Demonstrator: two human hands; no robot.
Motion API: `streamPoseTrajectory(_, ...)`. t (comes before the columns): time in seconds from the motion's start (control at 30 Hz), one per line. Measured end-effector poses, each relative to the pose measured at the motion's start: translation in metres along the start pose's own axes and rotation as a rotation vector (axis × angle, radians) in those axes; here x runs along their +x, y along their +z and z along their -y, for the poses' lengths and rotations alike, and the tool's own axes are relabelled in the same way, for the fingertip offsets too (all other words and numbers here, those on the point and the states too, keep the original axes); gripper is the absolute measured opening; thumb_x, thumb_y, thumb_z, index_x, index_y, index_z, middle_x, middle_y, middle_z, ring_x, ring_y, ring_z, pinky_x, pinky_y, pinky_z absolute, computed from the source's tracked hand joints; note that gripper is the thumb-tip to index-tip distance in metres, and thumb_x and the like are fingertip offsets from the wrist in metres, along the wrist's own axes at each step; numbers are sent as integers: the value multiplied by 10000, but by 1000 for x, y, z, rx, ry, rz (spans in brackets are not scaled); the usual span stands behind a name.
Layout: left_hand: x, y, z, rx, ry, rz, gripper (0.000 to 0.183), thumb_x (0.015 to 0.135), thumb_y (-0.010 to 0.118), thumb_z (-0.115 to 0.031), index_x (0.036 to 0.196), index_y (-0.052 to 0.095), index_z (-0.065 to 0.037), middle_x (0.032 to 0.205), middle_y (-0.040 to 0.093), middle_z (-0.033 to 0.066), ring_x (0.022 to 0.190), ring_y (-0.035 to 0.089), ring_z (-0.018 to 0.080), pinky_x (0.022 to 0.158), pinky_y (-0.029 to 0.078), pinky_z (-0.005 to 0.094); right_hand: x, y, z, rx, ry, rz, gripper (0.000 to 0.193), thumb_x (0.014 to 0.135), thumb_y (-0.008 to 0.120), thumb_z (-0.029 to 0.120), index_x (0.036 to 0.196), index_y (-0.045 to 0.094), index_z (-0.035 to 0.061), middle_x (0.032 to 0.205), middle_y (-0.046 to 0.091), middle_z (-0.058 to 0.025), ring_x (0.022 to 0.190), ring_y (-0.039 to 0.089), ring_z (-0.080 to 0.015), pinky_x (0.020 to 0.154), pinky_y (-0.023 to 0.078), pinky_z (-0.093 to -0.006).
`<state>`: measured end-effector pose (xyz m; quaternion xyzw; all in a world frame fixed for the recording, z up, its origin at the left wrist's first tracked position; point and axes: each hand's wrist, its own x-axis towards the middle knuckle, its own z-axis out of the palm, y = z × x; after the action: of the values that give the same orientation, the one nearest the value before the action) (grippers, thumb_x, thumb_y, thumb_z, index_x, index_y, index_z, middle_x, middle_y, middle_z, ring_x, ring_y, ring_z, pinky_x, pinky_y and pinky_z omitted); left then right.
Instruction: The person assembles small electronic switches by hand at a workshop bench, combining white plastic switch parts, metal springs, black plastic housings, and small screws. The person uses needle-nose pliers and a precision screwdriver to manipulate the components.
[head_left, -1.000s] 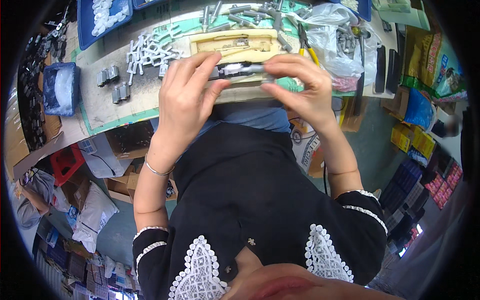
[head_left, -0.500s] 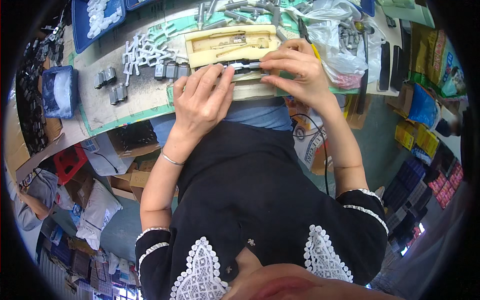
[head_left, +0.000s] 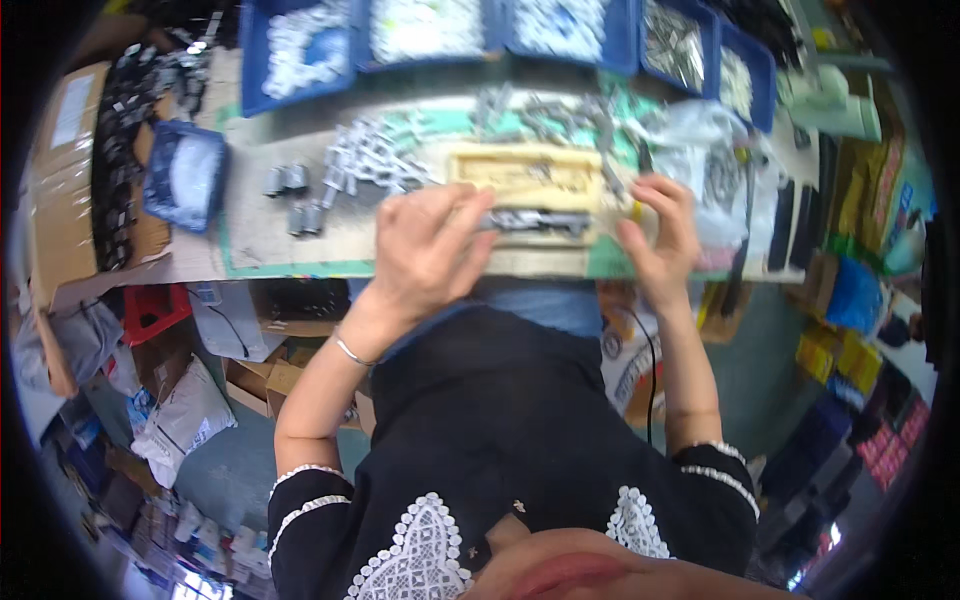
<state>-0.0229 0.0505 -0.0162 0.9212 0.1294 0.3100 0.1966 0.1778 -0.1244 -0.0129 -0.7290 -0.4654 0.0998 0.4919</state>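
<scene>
A cream fixture block (head_left: 525,165) with carved recesses lies on the bench before me. Along its near side sits a narrow dark-and-silver part (head_left: 545,222), smeared by motion. My left hand (head_left: 428,242) is closed over the left end of this part, its fingertips pinching there. To the right of the block, my right hand (head_left: 665,235) has thumb and forefinger apart, beside a yellow tool handle (head_left: 636,211) and a grey elongated piece (head_left: 611,180). Left of the block lie a pile of light-grey branched pieces (head_left: 365,155) and several grey blocks (head_left: 297,195).
Blue trays (head_left: 358,45) of small white pieces line the back. A small blue bin (head_left: 185,180) and a carton (head_left: 65,170) of black parts stand left. On the right are a clear plastic bag (head_left: 715,150) of grey parts and dark strips (head_left: 782,225).
The view has shifted, showing more of the back trays. My right hand has come away from the part and moved right, its fingers parting. My left hand stays at the part's left end.
</scene>
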Motion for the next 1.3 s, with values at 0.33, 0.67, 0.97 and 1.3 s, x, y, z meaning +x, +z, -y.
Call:
streamPoseTrajectory(0.33, 98, -103, 259, 582, -827, 134, 339, 750, 688, -278, 930, 609, -1, 871, 643, 207, 857, 628, 348, 750, 492, 387, 6, 4, 19, -78, -42, -102, 193, 755, 619, -17, 945, 612, 15, 951, 588, -104, 914, 532, -243, 838, 405, -325)
streamPoseTrajectory(0.67, 119, -153, 223, 380, -759, -108, 408, 681, 617, -376, 803, 692, 6, 739, 664, 191, 783, 655, 339, 742, 514, 361, 31, 4, 31, -108, -91, 0, 154, 741, 632, -31, 880, 633, 34, 885, 612, -87, 859, 543, -239, 787, 416, -326)
streamPoseTrajectory(0.97, 67, -114, 71, -1025, -851, 7, 275, 938, 512, -306, 880, 574, -45, 735, 621, 52, 608, 540, 66, 538, 428, 176, 90, 35, 98, -494, -503, 23, 509, 693, 743, 113, 1177, 586, 101, 1182, 516, -129, 1121, 449, -302, 931, 358, -371)
streamPoseTrajectory(1.3, 15, -32, -2, -379, -137, 65, 306, 760, 685, -80, 1047, 598, -20, 960, 637, 109, 813, 615, 242, 719, 470, 336, 43, 19, 66, -396, -335, 474, 306, 682, 658, 56, 983, 608, 73, 778, 587, -64, 743, 581, -235, 646, 444, -345)
